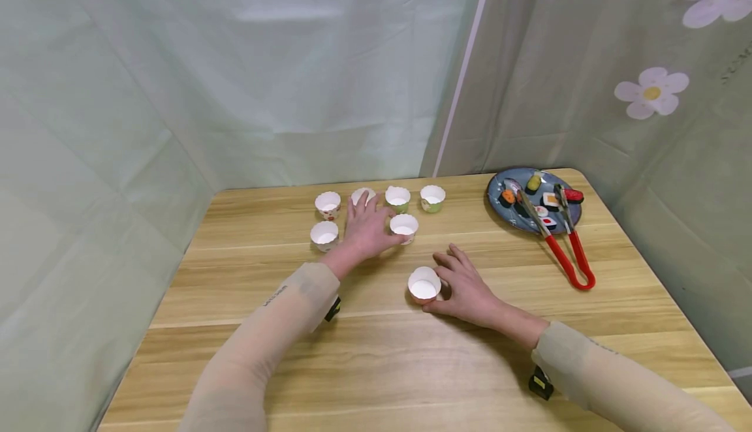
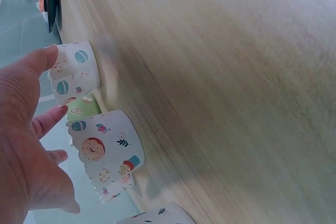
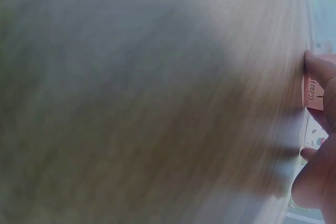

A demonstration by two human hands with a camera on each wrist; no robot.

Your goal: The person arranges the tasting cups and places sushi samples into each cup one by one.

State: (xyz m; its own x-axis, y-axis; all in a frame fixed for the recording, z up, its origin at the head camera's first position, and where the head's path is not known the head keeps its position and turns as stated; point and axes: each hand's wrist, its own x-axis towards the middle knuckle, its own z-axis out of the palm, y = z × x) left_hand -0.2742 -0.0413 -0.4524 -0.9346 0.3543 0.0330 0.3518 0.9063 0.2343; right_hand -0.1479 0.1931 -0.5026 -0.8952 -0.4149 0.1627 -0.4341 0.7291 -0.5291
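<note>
Progress, judging by layout: mostly set out, one cup still apart from the rest. Back row on the light wooden table [image 1: 352,373], left to right: white paper cup with red print [image 1: 328,205]; white-rimmed paper cup [image 1: 369,192], partly behind the left hand [image 1: 369,231], print not readable; scalloped green paper cup [image 1: 397,201]; second scalloped green paper cup [image 1: 432,200]. Front row, left to right: white paper cup with faint print [image 1: 324,236]; white paper cup with doughnut print [image 2: 107,145], covered by the hand in the head view but plain in the left wrist view; white paper cup with teal oval print [image 2: 79,69]. So seven upright in two loose rows, front row one shorter. Left over: pink paper cup with lettering [image 1: 423,287], closer to the person, right of the front row's end. Far right: round dark-blue plate [image 1: 496,209] carrying small sushi pieces [image 1: 534,183], red-handled metal tongs [image 1: 561,259] lying across it, neither hand near.

Fingers, left to right: left hand sits over the front row, fingers spread, thumb touching the teal-oval cup's rim, index by its other edge; cannot tell if they actually squeeze it. Right hand [image 1: 467,292] comes from the right, thumb and index pinching the pink cup between them, cup upright, seemingly on the table; remaining fingers hold nothing
</note>
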